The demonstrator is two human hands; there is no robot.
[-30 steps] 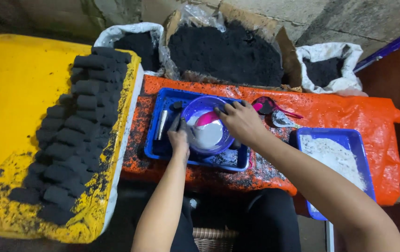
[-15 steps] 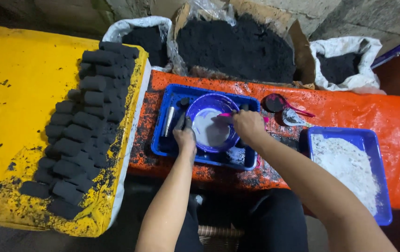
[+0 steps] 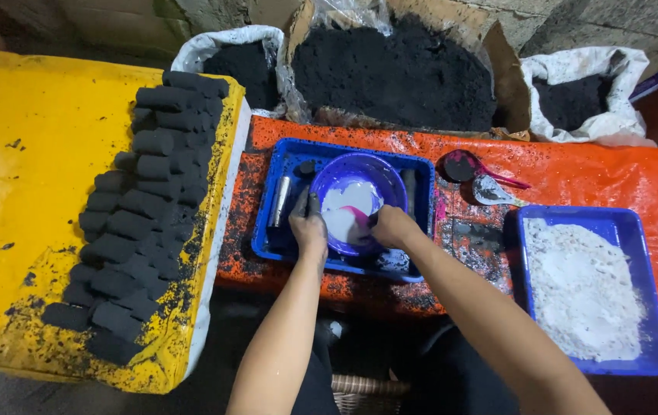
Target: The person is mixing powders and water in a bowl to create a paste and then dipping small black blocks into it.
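Head view: my left hand [image 3: 309, 228] grips the rim of the purple bowl [image 3: 357, 201] while my right hand [image 3: 392, 225] closes on a pink stirrer in its white paste, inside the blue tray [image 3: 283, 165] on the orange-covered table [image 3: 590, 180]. By my reckoning the mixing is mid-way; roughly two dozen black briquettes [image 3: 144, 223] already lie stacked on the yellow board [image 3: 29, 154]. Three lots of black powder [image 3: 394, 69] wait behind; one tray of white powder [image 3: 582, 288] stands right.
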